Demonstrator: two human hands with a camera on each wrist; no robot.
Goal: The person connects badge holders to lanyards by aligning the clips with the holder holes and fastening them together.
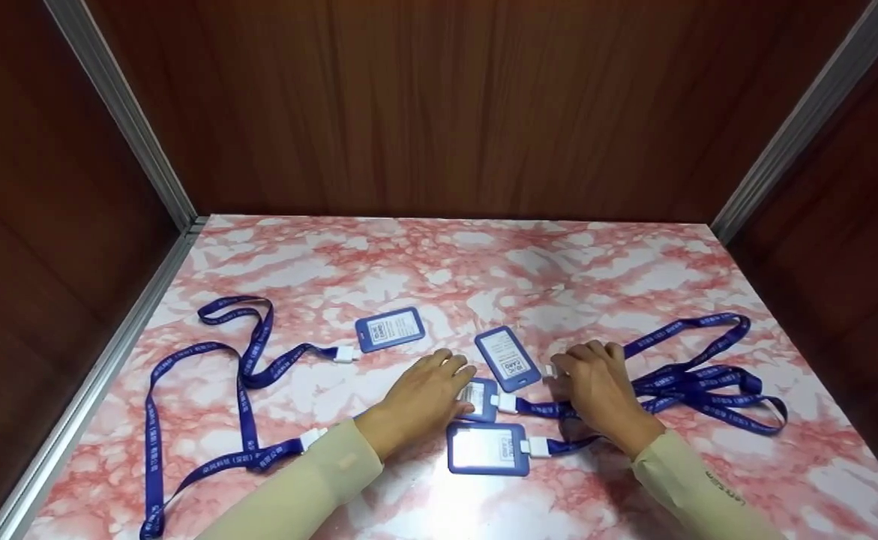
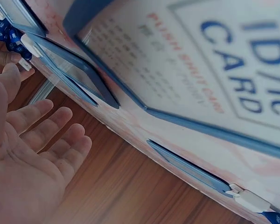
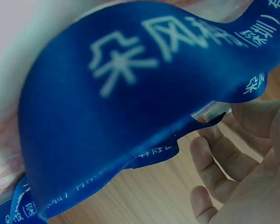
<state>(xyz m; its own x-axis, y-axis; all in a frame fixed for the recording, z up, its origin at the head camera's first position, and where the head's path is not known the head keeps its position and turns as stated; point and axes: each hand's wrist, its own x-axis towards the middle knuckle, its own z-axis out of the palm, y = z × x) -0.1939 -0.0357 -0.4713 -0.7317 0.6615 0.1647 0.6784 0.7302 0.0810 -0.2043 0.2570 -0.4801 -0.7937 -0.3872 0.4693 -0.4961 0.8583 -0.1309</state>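
Observation:
My right hand [image 1: 600, 382] pinches the white clip [image 1: 550, 370] of a blue lanyard [image 1: 686, 382] between thumb and fingers; the right wrist view shows the blue strap [image 3: 130, 84] looping in front of that hand. Just left of the clip lies a blue-framed ID card holder [image 1: 508, 358], apart from it. My left hand [image 1: 424, 390] hovers by a second card holder [image 1: 488, 401] joined to a lanyard and partly covers it. Its fingers [image 2: 74, 149] are loosely extended, with nothing in them. Whether they touch the holder I cannot tell.
Nearer me, another card holder [image 1: 487, 471] hangs on a lanyard clip [image 1: 539, 447]. A loose holder [image 1: 391, 330] lies at the middle left, beside a lanyard's clip [image 1: 345, 354]. More blue lanyard [image 1: 154, 435] spreads on the left. Brown panels [image 1: 439, 112] wall the marbled table [image 1: 319, 255].

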